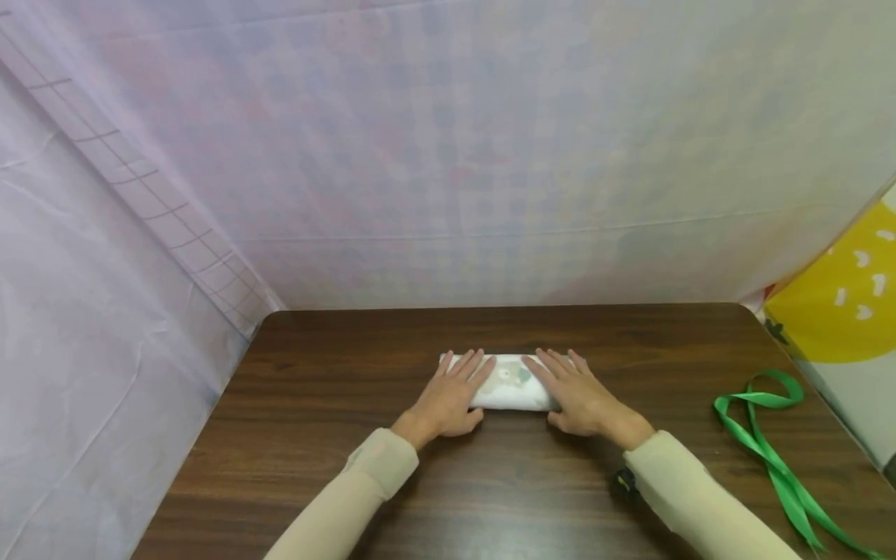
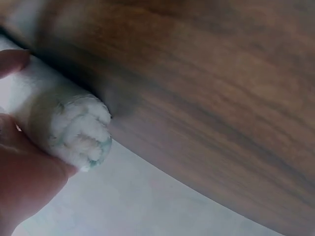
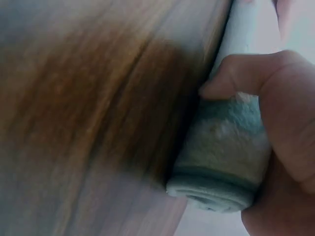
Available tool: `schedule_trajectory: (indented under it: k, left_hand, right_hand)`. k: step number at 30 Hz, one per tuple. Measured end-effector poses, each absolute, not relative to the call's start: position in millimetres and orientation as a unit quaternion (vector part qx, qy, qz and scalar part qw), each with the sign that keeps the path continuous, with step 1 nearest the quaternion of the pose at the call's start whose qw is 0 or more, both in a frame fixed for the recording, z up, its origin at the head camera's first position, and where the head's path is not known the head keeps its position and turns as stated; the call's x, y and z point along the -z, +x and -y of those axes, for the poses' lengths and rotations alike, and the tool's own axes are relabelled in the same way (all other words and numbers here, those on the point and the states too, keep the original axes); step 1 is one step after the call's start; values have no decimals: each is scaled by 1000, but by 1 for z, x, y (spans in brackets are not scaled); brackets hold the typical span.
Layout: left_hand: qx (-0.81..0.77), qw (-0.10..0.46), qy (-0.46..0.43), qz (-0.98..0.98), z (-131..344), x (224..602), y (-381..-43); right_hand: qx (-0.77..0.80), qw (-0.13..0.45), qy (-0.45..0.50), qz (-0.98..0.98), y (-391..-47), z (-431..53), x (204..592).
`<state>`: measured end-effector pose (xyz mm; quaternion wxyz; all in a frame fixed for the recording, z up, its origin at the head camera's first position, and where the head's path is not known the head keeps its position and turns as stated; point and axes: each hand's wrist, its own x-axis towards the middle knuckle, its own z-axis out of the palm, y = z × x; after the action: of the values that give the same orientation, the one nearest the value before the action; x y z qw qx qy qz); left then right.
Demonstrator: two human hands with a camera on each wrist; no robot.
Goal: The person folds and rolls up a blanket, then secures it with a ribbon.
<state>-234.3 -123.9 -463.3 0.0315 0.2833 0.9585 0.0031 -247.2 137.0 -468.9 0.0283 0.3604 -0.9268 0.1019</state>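
A rolled-up towel (image 1: pixel 509 385), white with pale green patches, lies crosswise on the brown wooden table (image 1: pixel 336 467). My left hand (image 1: pixel 448 397) rests on its left part, fingers stretched over the top, thumb at the near side. On the right part lies my right hand (image 1: pixel 577 393) in the same way, fingers spread and straight. The left wrist view shows the fluffy, spiralled end of the towel (image 2: pixel 81 132) beside the hand. In the right wrist view, the thumb (image 3: pixel 241 73) touches the side of the towel (image 3: pixel 221 147) above its layered green-edged end.
A long green ribbon (image 1: pixel 777 455) lies loosely looped on the right side of the table. Under the right sleeve (image 1: pixel 689 486) a small dark object (image 1: pixel 625 480) shows. Pale sheeting (image 1: pixel 448 155) hangs behind the table, and a yellow patterned panel (image 1: pixel 847 299) is at right.
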Motion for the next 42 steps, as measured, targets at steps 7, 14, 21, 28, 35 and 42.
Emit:
schedule_trajectory:
  k: [7, 14, 21, 28, 35, 42]
  left_hand:
    - [19, 24, 282, -959, 122, 460, -238]
    - [48, -21, 281, -958, 120, 459, -244]
    - [68, -54, 275, -958, 118, 457, -266]
    - [67, -37, 260, -963, 116, 462, -283]
    - [35, 15, 250, -967, 114, 463, -283]
    - [19, 53, 239, -969, 113, 463, -283]
  right_hand:
    - [-90, 64, 360, 926, -252, -134, 472]
    - [-45, 133, 364, 921, -260, -134, 476]
    - [-8, 197, 366, 910, -281, -138, 474]
    - [5, 178, 348, 920, -300, -135, 479]
    - [-55, 93, 326, 939, -298, -133, 482]
    - [-82, 62, 316, 943, -298, -133, 485]
